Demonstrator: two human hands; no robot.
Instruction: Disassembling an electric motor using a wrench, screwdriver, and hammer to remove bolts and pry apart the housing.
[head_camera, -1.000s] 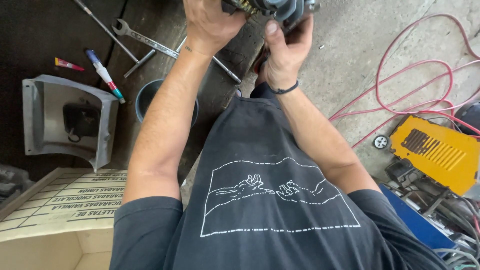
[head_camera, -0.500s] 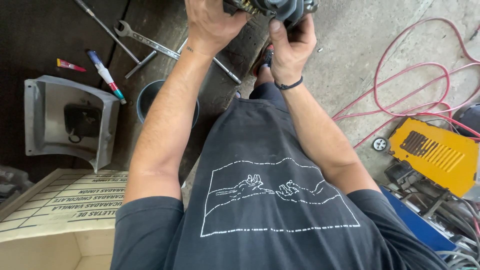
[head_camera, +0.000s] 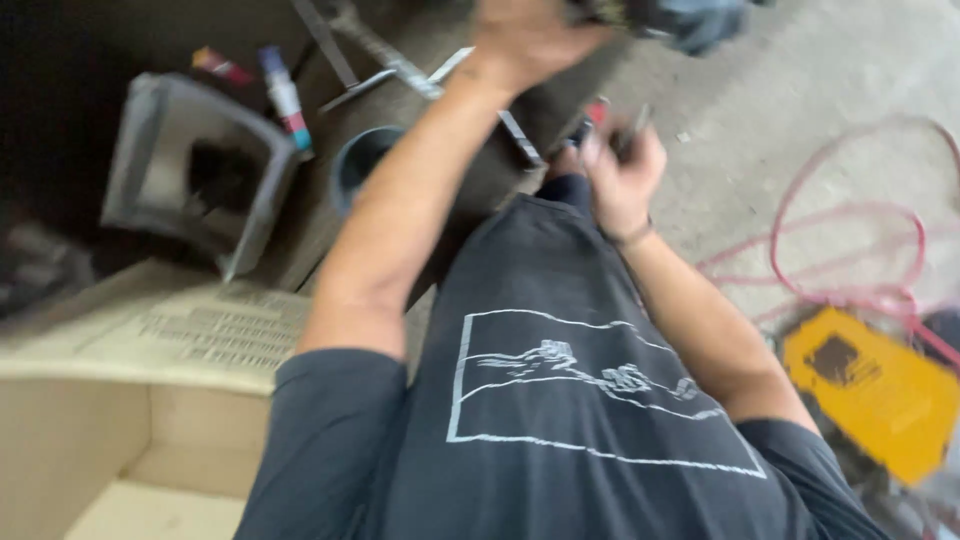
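Head view, blurred by motion: the left hand is up at twelve o'clock, closed on a dark, bulky metal part at the top edge. The right hand sits lower, toward one o'clock of the dark shirt, fingers curled around a thin dark tool; what kind I cannot tell. A wrench lies at eleven o'clock and a yellow case at four.

left of the left hand, wrenches, a marker and a round cup crowd the surface. right of the right hand, bare floor lies open up to the red hose.
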